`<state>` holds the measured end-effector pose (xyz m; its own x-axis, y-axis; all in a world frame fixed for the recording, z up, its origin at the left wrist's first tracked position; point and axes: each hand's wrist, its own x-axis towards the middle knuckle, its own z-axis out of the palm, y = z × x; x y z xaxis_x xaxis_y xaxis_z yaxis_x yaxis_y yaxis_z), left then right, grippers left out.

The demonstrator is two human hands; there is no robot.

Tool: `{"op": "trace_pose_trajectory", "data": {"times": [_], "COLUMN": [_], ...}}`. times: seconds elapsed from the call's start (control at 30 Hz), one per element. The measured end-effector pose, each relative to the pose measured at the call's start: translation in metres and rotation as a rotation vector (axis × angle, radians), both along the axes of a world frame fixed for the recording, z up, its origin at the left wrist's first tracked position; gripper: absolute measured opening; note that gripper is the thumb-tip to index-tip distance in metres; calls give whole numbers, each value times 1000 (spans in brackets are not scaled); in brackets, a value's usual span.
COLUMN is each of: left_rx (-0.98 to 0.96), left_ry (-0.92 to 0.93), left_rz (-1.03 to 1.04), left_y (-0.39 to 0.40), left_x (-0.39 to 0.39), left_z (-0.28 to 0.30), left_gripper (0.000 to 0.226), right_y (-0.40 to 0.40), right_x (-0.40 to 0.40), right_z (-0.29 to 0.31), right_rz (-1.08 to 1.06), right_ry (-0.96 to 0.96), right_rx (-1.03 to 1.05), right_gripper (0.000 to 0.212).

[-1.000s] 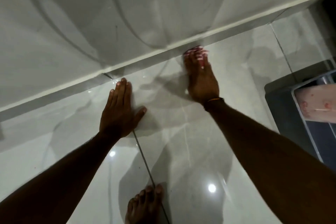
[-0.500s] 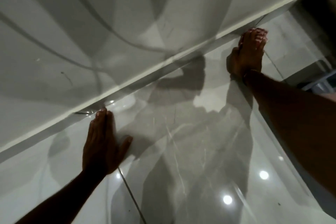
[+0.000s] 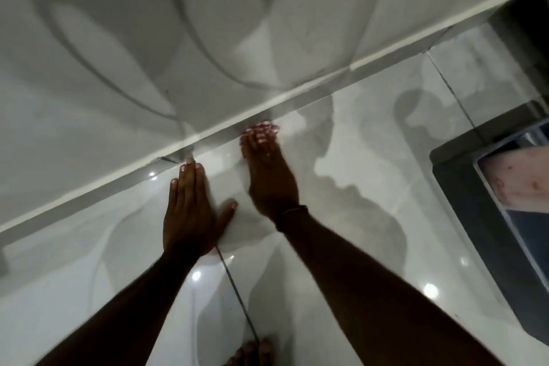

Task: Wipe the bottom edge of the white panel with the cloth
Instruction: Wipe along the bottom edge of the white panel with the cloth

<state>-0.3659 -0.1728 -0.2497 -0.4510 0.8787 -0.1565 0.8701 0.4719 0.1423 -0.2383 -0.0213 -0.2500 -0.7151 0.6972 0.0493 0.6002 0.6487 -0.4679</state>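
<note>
Pinched under the right hand [image 3: 269, 184], a pinkish cloth [image 3: 263, 131] sits at its fingertips, touching the floor just below the white panel [image 3: 208, 53] bottom edge. Left hand [image 3: 190, 211] lies flat and open on the floor [image 3: 356, 187], bracing. Judged best: keep cloth pressed into the edge, sliding steadily along it.
</note>
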Motion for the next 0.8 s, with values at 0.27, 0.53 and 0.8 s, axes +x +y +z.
{"op": "trace_pose_trajectory", "data": {"times": [0.27,0.53,0.8], "left_rx": [-9,-1,-1], "left_ry": [18,-21,-77], "left_rz": [-48,-69,-82], "left_y": [-35,-48,-20], "left_x": [-16,-38,-18], "left_z": [0,3,7], "left_gripper": [96,92,101], "right_y": [-39,-54,9], "right_x": [-24,-41,6], "right_z": [7,10,7], "right_rz": [194,249,192], "right_ry": [-77,-73,-127], "right_rx": [21,43,142], "right_gripper": [66,58,65]}}
